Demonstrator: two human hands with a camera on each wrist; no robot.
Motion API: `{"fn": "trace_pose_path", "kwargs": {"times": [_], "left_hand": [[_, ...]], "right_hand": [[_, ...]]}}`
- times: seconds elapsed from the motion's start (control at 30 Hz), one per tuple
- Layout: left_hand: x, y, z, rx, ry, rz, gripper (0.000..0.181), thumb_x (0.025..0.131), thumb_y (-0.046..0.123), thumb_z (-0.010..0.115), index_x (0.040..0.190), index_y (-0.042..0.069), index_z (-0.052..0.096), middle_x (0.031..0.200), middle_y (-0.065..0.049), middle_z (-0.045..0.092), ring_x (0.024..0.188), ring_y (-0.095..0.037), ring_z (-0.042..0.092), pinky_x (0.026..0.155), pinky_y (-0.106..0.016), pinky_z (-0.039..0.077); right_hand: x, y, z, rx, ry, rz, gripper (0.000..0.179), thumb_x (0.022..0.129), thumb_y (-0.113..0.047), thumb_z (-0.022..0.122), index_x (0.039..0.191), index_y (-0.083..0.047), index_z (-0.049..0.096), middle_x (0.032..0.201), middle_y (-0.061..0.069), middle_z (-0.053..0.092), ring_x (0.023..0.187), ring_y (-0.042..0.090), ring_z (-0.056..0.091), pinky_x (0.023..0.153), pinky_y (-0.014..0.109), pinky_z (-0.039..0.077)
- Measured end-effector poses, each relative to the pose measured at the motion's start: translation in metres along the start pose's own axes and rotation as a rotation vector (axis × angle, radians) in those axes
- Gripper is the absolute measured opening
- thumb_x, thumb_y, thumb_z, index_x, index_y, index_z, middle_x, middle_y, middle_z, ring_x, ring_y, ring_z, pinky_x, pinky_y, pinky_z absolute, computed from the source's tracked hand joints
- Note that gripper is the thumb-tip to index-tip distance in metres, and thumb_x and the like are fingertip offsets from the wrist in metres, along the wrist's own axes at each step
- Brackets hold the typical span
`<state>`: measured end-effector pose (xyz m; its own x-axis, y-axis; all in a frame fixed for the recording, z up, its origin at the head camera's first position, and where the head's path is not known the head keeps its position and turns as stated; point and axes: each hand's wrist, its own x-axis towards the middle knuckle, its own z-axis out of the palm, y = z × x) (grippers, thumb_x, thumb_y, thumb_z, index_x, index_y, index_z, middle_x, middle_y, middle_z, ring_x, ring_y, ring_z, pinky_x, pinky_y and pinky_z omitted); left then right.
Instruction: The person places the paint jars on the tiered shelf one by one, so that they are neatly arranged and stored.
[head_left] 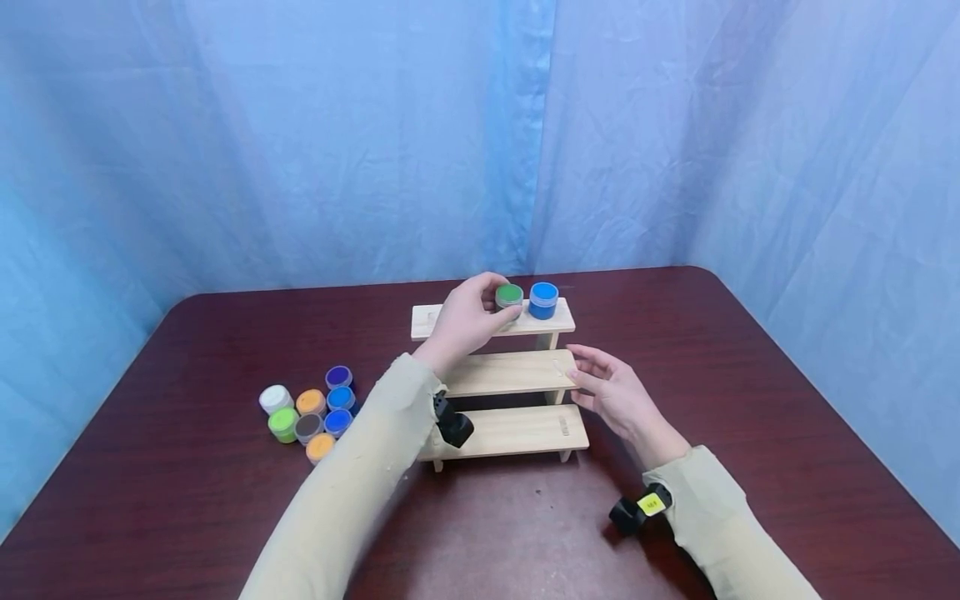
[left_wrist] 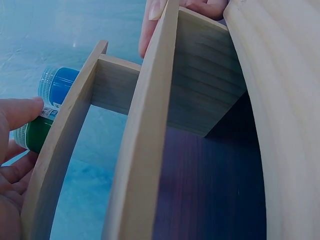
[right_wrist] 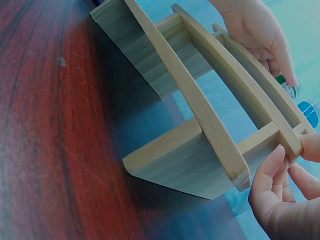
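A three-step wooden shelf [head_left: 517, 372] stands on the table. On its top step my left hand [head_left: 467, 318] holds a small green-lidded paint jar [head_left: 509, 294] between thumb and fingers. Right beside that jar sits a blue paint jar [head_left: 543, 302], upright on the same step. My right hand [head_left: 611, 393] pinches the right end of the middle step, thumb over the edge and fingers curled at the side, as the right wrist view shows. In the left wrist view the green jar [left_wrist: 38, 134] rests close against the top step, next to the blue jar [left_wrist: 64, 84].
Left of the shelf, several paint jars stand in a cluster on the dark red table [head_left: 187, 417], among them a white jar [head_left: 275, 398], a light green jar [head_left: 283, 423] and a purple jar [head_left: 339, 377]. Blue curtains [head_left: 337, 142] hang behind and beside the table.
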<state>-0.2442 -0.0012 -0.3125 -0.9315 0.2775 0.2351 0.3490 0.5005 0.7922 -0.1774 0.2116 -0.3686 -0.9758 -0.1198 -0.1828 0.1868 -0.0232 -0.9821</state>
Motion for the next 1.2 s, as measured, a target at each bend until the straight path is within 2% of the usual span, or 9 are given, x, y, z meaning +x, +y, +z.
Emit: {"fn": "trace_pose_path", "kwargs": {"times": [0.23,0.5,0.67,0.8,0.97,1.2], "left_hand": [[-0.0014,0.0028,0.0013,0.012,0.0,-0.017,0.037,0.085,0.027,0.068,0.116,0.011,0.057,0.108,-0.004,0.063,0.095,-0.016,0.062,0.087,-0.029,0.053],[-0.0017,0.0027,0.0028,0.025,0.007,-0.001,0.037,0.085,0.028,0.067,0.117,0.012,0.057,0.109,-0.003,0.062,0.098,-0.016,0.061,0.09,-0.029,0.052],[-0.0012,0.0021,0.004,0.037,-0.005,-0.008,0.047,0.085,0.029,0.067,0.126,0.011,0.052,0.119,-0.005,0.06,0.105,-0.017,0.06,0.094,-0.03,0.05],[-0.0002,0.0021,0.0038,0.009,-0.009,-0.006,0.054,0.086,0.029,0.067,0.132,0.011,0.047,0.123,-0.007,0.057,0.11,-0.019,0.059,0.097,-0.031,0.049],[-0.0007,0.003,0.0015,-0.041,-0.003,0.0,0.051,0.086,0.025,0.066,0.131,0.011,0.047,0.119,-0.007,0.057,0.11,-0.02,0.058,0.097,-0.031,0.049],[-0.0039,0.0046,-0.0049,-0.033,0.007,0.026,0.051,0.086,0.026,0.066,0.131,0.01,0.048,0.119,-0.007,0.056,0.109,-0.02,0.058,0.097,-0.031,0.049]], "right_hand": [[-0.0015,0.0,-0.0003,0.002,0.002,0.001,0.053,0.094,-0.002,0.048,0.142,0.002,0.027,0.091,-0.007,0.047,0.075,0.003,0.054,0.071,0.02,0.05],[-0.0031,-0.0012,-0.0002,-0.014,0.001,0.0,0.053,0.093,-0.003,0.049,0.142,0.002,0.028,0.091,-0.007,0.047,0.076,0.003,0.054,0.071,0.02,0.051],[-0.0033,-0.0009,-0.0005,-0.02,-0.002,-0.001,0.053,0.094,-0.003,0.048,0.142,0.003,0.026,0.09,-0.008,0.048,0.076,0.002,0.054,0.071,0.02,0.051],[-0.0034,-0.0006,-0.0011,-0.017,-0.002,0.0,0.053,0.094,-0.004,0.048,0.142,0.003,0.027,0.089,-0.009,0.049,0.076,0.001,0.054,0.071,0.019,0.051],[-0.0034,-0.0001,-0.0016,-0.014,-0.002,0.005,0.052,0.095,-0.004,0.047,0.143,0.002,0.026,0.09,-0.008,0.05,0.077,0.002,0.055,0.071,0.019,0.05],[-0.0035,-0.0004,-0.0015,-0.026,0.002,0.006,0.053,0.094,-0.003,0.048,0.143,0.001,0.027,0.091,-0.009,0.051,0.078,0.001,0.055,0.071,0.019,0.05]]}}
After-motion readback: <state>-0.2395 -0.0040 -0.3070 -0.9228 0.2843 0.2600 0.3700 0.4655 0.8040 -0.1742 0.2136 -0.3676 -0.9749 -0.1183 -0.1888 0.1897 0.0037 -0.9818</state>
